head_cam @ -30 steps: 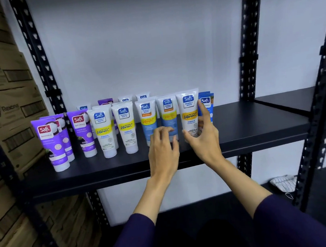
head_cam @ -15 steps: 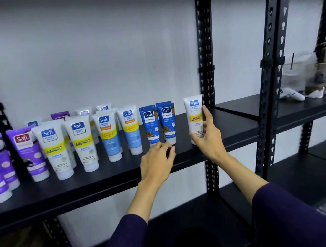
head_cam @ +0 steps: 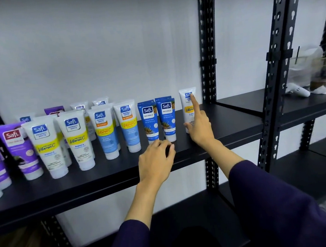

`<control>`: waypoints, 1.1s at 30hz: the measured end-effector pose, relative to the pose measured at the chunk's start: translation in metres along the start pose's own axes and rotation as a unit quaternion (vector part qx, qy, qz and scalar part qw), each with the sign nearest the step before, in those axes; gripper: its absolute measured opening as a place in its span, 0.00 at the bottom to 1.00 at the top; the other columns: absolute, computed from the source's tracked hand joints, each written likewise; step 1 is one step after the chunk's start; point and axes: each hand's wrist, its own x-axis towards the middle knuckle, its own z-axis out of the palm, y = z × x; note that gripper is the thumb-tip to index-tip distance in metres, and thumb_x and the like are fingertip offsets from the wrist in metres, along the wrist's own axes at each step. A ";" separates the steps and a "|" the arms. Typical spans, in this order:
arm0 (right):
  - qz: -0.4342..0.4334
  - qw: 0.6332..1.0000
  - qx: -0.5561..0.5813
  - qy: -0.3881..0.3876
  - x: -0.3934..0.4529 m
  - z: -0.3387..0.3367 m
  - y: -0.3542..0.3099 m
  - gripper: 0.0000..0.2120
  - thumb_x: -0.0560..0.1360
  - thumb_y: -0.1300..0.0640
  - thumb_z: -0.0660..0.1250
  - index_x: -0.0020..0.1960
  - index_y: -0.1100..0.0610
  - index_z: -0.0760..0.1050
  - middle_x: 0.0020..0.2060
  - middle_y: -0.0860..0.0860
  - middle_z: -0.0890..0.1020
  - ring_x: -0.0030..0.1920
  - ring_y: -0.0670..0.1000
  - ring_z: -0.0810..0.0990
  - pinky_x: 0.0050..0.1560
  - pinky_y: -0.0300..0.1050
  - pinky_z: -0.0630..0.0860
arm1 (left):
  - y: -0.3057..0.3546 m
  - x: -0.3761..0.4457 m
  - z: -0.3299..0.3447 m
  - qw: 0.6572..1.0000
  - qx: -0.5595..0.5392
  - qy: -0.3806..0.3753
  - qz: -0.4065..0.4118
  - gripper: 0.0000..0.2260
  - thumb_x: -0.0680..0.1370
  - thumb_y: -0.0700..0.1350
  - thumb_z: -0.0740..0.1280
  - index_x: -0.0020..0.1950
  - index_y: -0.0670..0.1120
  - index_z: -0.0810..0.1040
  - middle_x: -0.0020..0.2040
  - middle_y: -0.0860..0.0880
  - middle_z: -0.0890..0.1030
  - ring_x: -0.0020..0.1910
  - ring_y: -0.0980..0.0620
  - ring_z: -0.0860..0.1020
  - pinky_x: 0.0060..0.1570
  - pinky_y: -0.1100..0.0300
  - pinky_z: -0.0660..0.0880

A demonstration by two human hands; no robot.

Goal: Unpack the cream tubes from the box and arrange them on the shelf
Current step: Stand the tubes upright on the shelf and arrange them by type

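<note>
Since half a second ago, the right hand (head_cam: 198,127) has raised its forefinger up the lone white tube (head_cam: 186,108) at the row's right end, thumb on its lower body. Tubes stand upright on a black metal shelf (head_cam: 123,173) against a white wall. Left hand (head_cam: 155,160) rests loosely curled on the shelf before two blue tubes (head_cam: 158,118), holding nothing. Front row: four white tubes, two blue; purple ones farther left.
</note>
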 end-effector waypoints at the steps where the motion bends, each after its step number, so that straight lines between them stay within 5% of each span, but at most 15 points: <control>1: 0.004 1.000 -0.004 -0.007 0.005 0.002 0.000 0.45 0.75 0.65 0.68 0.77 0.41 0.42 0.60 0.60 0.70 0.58 0.59 0.75 0.58 0.58 0.74 | 0.000 0.000 0.000 1.000 0.000 0.000 0.000 0.15 0.82 0.55 0.54 0.61 0.52 0.75 0.57 0.54 0.78 0.55 0.55 0.75 0.44 0.59 0.70; 17: -0.012 0.999 0.033 -0.033 0.009 0.008 0.002 0.44 0.75 0.67 0.68 0.78 0.44 0.45 0.64 0.60 0.66 0.63 0.59 0.72 0.64 0.56 0.71 | 0.001 0.003 0.002 1.000 -0.011 0.014 -0.024 0.14 0.81 0.55 0.57 0.58 0.52 0.76 0.54 0.55 0.78 0.53 0.56 0.75 0.42 0.61 0.67; 25: -0.082 0.996 0.007 0.038 -0.023 -0.012 -0.011 0.17 0.79 0.60 0.63 0.67 0.59 0.69 0.63 0.57 0.72 0.63 0.55 0.71 0.57 0.41 0.69 | -0.001 0.008 -0.013 0.990 -0.142 0.019 -0.017 0.08 0.80 0.49 0.62 0.55 0.49 0.78 0.54 0.51 0.79 0.52 0.54 0.77 0.44 0.58 0.76; 33: -0.233 0.972 -0.018 0.004 0.004 -0.032 -0.109 0.15 0.80 0.58 0.61 0.66 0.58 0.72 0.62 0.55 0.76 0.64 0.55 0.72 0.59 0.50 0.72 | -0.013 0.056 -0.124 0.987 -0.096 0.125 0.013 0.10 0.80 0.46 0.61 0.56 0.49 0.79 0.55 0.51 0.80 0.55 0.51 0.77 0.51 0.54 0.75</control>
